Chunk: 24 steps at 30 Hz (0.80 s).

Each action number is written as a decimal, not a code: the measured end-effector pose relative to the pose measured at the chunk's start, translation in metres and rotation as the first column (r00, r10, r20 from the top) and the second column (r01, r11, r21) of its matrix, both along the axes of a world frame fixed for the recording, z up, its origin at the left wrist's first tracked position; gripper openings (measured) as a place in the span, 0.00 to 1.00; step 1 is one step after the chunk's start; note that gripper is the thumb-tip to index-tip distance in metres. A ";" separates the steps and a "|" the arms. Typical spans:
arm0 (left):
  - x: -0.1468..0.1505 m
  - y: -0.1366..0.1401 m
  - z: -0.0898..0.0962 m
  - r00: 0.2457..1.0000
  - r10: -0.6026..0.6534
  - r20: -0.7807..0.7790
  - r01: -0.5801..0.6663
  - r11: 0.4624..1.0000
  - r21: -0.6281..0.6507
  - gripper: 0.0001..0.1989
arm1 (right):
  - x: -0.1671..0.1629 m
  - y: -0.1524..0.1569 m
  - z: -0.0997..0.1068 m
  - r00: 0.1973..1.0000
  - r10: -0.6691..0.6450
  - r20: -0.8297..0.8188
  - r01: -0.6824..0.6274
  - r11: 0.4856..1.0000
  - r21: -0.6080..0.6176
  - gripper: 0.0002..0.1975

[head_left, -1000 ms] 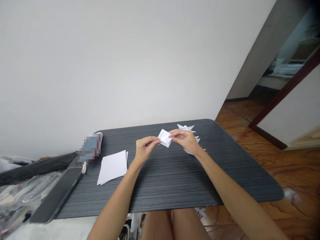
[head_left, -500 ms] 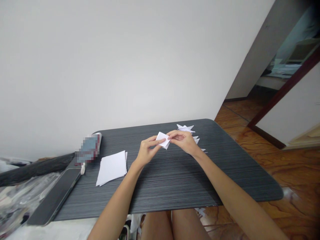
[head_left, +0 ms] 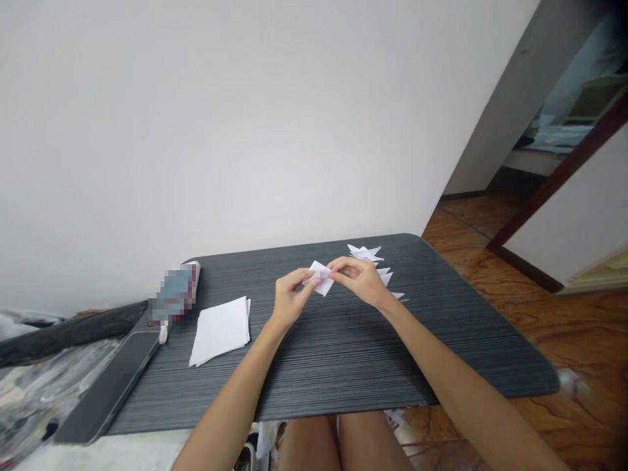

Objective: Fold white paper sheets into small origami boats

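Between my two hands, above the dark table (head_left: 343, 366), is a small folded piece of white paper (head_left: 321, 281). My left hand (head_left: 293, 294) pinches its left side between thumb and fingers. The right corner is pinched by my right hand (head_left: 360, 278), whose fingers curl inward. Beyond my right hand lie pointed folded white paper pieces (head_left: 366, 253), partly hidden by that hand and wrist. To the left of my left forearm rests a stack of white paper sheets (head_left: 222, 330).
A black phone-like slab (head_left: 110, 386) lies along the table's left edge, with a blurred-out item (head_left: 174, 294) behind it. Plastic-wrapped things (head_left: 63, 373) are heaped beyond that edge. A white wall (head_left: 294, 131) rises behind the table; wooden floor (head_left: 593, 314) shows at right.
The folded paper has opened out a little and turned in my fingers. My left thumb and fingers have shifted their pinch on it; my right hand has hardly moved.
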<state>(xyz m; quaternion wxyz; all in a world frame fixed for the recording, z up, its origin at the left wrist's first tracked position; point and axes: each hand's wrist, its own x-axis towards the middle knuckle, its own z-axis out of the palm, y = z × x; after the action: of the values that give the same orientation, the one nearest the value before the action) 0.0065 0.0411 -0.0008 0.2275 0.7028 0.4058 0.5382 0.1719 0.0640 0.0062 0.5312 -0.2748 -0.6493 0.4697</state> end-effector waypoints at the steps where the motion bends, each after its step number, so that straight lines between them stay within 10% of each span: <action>1: 0.001 0.000 0.000 0.999 0.009 0.047 -0.008 0.999 -0.036 0.11 | -0.001 0.000 -0.001 1.000 -0.014 0.002 0.014 1.000 -0.005 0.07; 5: 0.004 -0.001 -0.002 0.978 0.002 0.208 0.033 0.986 -0.164 0.23 | -0.004 -0.001 -0.004 0.999 -0.040 -0.006 0.040 0.999 -0.003 0.07; 24: 0.003 0.002 0.002 0.942 -0.209 0.261 0.297 0.881 -0.369 0.18 | -0.003 0.004 -0.009 0.996 -0.088 -0.006 0.088 0.991 0.105 0.09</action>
<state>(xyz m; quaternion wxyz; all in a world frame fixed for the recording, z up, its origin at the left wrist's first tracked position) 0.0091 0.0436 0.0013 0.4783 0.6257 0.3853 0.4809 0.1687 0.0680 -0.0026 0.5655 -0.2746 -0.6599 0.4114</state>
